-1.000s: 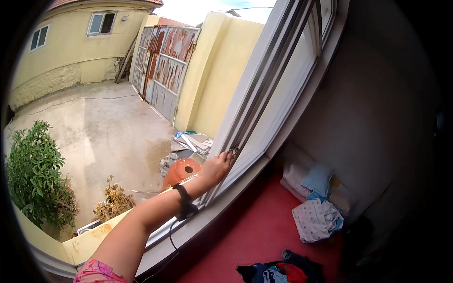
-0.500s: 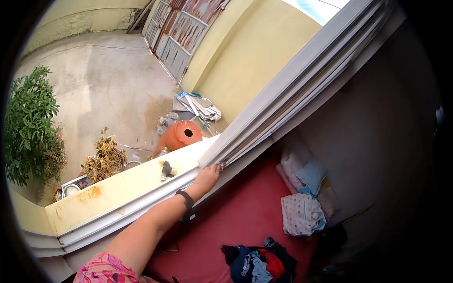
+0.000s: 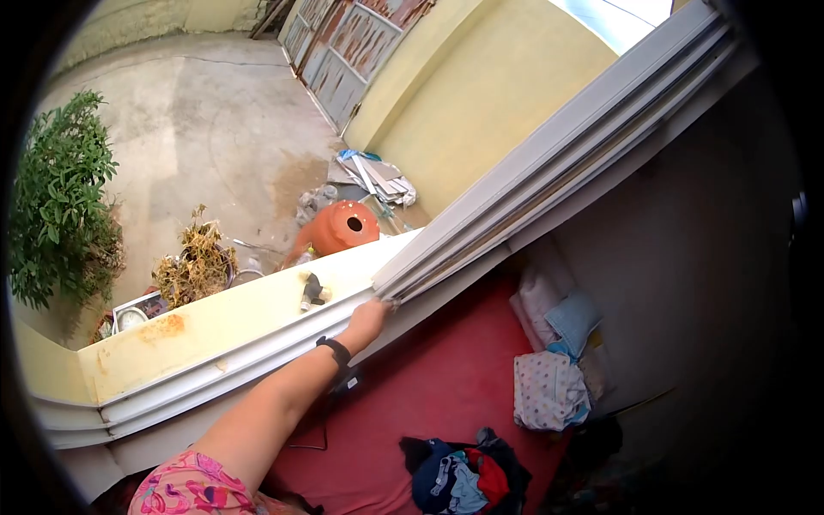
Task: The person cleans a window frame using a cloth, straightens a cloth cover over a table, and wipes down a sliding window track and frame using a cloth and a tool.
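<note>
My left hand (image 3: 369,321) reaches from the lower left, with a dark band (image 3: 335,349) on the wrist and a pink patterned sleeve (image 3: 193,487). Its fingers are closed at the bottom corner of the white window sash (image 3: 549,150), right above the sill track (image 3: 232,375). A small dark bit shows at the fingertips; I cannot make out what it is. On the outer ledge (image 3: 206,316), close to the hand, lies a small black and beige object (image 3: 312,293). My right hand is out of view.
Inside, a red-covered bed (image 3: 395,403) holds a clothes pile (image 3: 468,476), a dotted cloth (image 3: 549,390) and pillows (image 3: 571,322). Outside are an orange clay pot (image 3: 343,227), a dried plant (image 3: 197,270), a green bush (image 3: 64,197), stacked boards (image 3: 373,176) and a rusty gate (image 3: 356,56).
The view has shifted a little, so the yard and window sit slightly differently. My left hand stays closed by the sash's lower corner, moved slightly back along the track.
</note>
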The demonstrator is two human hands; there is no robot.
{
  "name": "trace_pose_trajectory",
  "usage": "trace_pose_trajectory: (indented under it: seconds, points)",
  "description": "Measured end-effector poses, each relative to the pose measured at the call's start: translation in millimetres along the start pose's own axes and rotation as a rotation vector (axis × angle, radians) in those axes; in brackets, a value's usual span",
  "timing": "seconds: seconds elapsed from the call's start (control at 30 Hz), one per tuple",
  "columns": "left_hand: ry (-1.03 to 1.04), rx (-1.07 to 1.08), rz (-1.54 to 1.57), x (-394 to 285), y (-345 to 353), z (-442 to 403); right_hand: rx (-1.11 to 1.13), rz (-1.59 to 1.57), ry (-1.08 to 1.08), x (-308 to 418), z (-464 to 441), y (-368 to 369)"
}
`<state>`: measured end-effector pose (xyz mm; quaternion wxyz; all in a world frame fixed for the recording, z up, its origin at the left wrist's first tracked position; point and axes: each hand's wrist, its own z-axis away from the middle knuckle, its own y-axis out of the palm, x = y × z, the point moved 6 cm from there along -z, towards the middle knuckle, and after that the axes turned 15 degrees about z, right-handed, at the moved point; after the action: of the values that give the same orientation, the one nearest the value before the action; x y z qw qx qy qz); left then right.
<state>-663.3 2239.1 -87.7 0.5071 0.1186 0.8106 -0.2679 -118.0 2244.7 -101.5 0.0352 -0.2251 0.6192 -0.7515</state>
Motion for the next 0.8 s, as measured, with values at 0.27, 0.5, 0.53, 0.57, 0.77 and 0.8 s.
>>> trace_pose_trajectory:
  seconds: [0.27,0.5,0.53,0.57,0.77,0.8]
  points:
    - [-0.049,0.050,-0.262,-19.0,-0.7,22.9,0.073,-0.155,-0.128,51.5,-25.7,9.0]
    - [-0.239,0.117,-0.044,36.7,-23.4,40.9,0.260,-0.262,-0.214,140.5,-43.6,15.9]
    - [-0.262,0.201,-0.032,42.5,-24.7,41.4,0.274,-0.261,-0.304,132.8,-61.4,39.8]
    - [-0.269,0.099,0.103,41.8,-33.4,46.8,0.292,-0.333,-0.297,162.8,-67.8,39.9]
    - [-0.646,0.138,0.676,55.2,-32.9,69.5,0.292,-0.511,-0.374,315.6,-143.6,75.6]
    - [-0.643,0.138,0.679,49.9,-34.4,70.3,0.336,-0.573,-0.287,337.2,-158.2,83.8]
